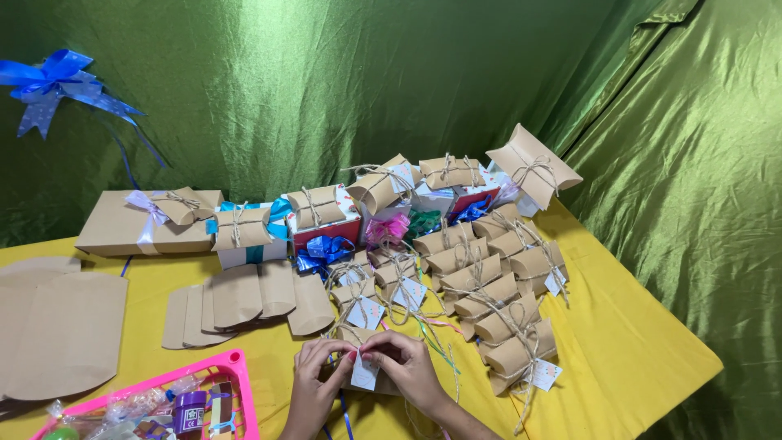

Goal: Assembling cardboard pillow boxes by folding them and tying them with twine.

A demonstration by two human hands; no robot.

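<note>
My left hand [314, 387] and my right hand [407, 371] meet at the near edge of the yellow table [635, 342]. Together they pinch twine and a small white paper tag [364, 373] over a brown kraft pillow box [358, 336], which my hands mostly hide. Just beyond lie several finished pillow boxes [497, 305], each tied with twine and carrying a tag.
Flat unfolded kraft boxes [236, 301] and larger blanks [61, 334] lie at left. A pink basket [232, 363] of small items sits at front left. Ribboned gift boxes [248, 232] and a large kraft box [122, 224] line the back. Green satin backdrop [366, 81] with a blue bow [53, 81].
</note>
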